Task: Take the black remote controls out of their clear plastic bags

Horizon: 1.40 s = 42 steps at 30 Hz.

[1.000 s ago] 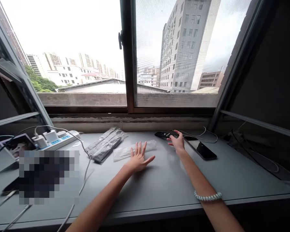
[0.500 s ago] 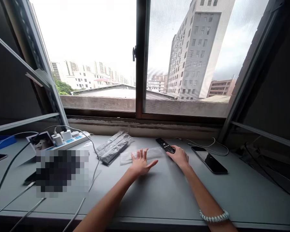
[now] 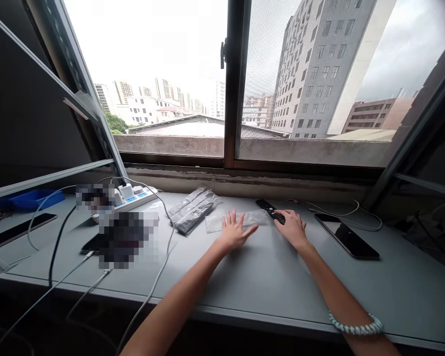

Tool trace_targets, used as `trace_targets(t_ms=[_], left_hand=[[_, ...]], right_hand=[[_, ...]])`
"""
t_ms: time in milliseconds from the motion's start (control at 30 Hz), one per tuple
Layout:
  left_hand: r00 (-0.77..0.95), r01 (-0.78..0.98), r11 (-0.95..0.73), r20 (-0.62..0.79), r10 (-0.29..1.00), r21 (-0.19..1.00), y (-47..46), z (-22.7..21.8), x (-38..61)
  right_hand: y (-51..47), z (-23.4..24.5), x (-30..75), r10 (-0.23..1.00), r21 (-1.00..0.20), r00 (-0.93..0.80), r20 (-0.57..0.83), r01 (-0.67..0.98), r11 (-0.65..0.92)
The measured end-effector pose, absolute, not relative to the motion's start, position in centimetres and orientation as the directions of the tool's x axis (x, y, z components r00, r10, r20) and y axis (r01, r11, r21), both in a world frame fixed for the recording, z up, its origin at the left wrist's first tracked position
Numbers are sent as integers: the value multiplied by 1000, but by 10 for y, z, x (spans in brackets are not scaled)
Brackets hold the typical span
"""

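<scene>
My left hand (image 3: 234,233) lies with its fingers spread on a flat clear plastic sleeve (image 3: 214,224), pressing or resting on its near edge. To the right, my right hand (image 3: 292,229) has its fingers round the near end of a black remote control (image 3: 267,208); the palm hides that end. The remote lies on the grey table, slanting away to the left, its far end beside the sleeve. Several dark items in clear plastic wrapping (image 3: 193,212) sit just left of the sleeve.
Right of my right hand lies a black phone (image 3: 346,237), with a white cable (image 3: 359,217) behind it. On the left are a power strip (image 3: 139,198), trailing cords, a blurred-out object (image 3: 128,240) and a blue tray (image 3: 37,199). A window (image 3: 163,109) stands behind the table.
The view has shifted, so everything on the table sits further right and a little higher. Both hands stay at the sleeve and the remote control.
</scene>
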<state>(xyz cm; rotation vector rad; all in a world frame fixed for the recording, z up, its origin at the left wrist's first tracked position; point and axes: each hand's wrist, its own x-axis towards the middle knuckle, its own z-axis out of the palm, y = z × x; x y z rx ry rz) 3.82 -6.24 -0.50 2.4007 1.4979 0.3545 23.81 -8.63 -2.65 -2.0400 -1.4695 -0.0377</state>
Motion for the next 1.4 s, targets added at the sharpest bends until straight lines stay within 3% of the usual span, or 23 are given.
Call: trace_targets(t_ms=[167,333,400,567,833,967,1100,1233,1400], left_hand=[[81,930,-182,304,949,320,-25,2,6],[-233,934,148,239,943,326,-11,2,-24],[-257,933,173,249,934,315,-12,0,-26],[-125,949,9,351,928,316,-20,2,-20],[-221,926,85,343,913,369,-18,13,-26],[-201,928,7,484,852,373,-27,31,-19],[25,904,-308,684,729,295,-45,42,1],[292,802,-557,673,679,215,-61,36,20],[508,690,-711,607,611,138,-70,28,29]], right_hand=[[-87,-24,237,871,-479,347,348,864,-153],[-87,-15,229,894,-479,70,443,861,170],[-88,-12,225,897,-437,-80,434,853,287],[-90,-16,213,918,-465,-223,327,808,362],[-88,-22,217,938,-496,-194,288,807,320],[-89,-21,216,941,-488,-177,289,818,303],[-91,-20,209,935,-470,-175,309,827,310],[-93,-23,202,908,-431,-200,367,829,357],[-96,-29,195,913,-394,-228,339,847,357]])
